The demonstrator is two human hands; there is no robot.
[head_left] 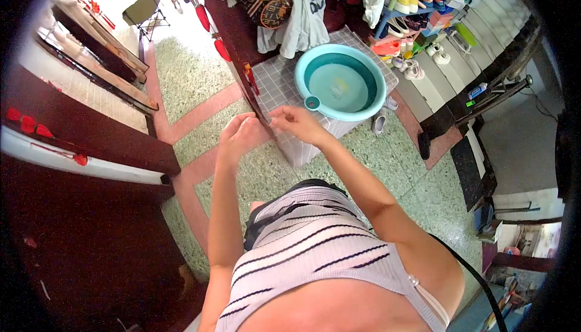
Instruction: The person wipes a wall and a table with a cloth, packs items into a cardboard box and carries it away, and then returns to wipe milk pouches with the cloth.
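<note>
My left hand (239, 131) is raised in front of me at the left edge of the tiled table. Its fingers are curled and slightly blurred. Close beside it, with a small gap between them, my right hand (298, 124) has its fingers bent towards the thumb. What either hand holds, if anything, is too small or hidden to make out. Beyond the right hand stands a round teal basin (367, 114) on the grey, tile-patterned tabletop (275, 75). A small teal cup (311, 103) sits at the basin's near-left rim. Something yellowish shows on the basin's bottom.
Clothes (305, 8) and a patterned brown bag (263, 2) hang behind the table. To the right is a rack with several shoes (408, 4); a loose shoe (379, 124) lies by the table. A dark red door (85, 223) stands left, and a folding chair (143, 11) farther off.
</note>
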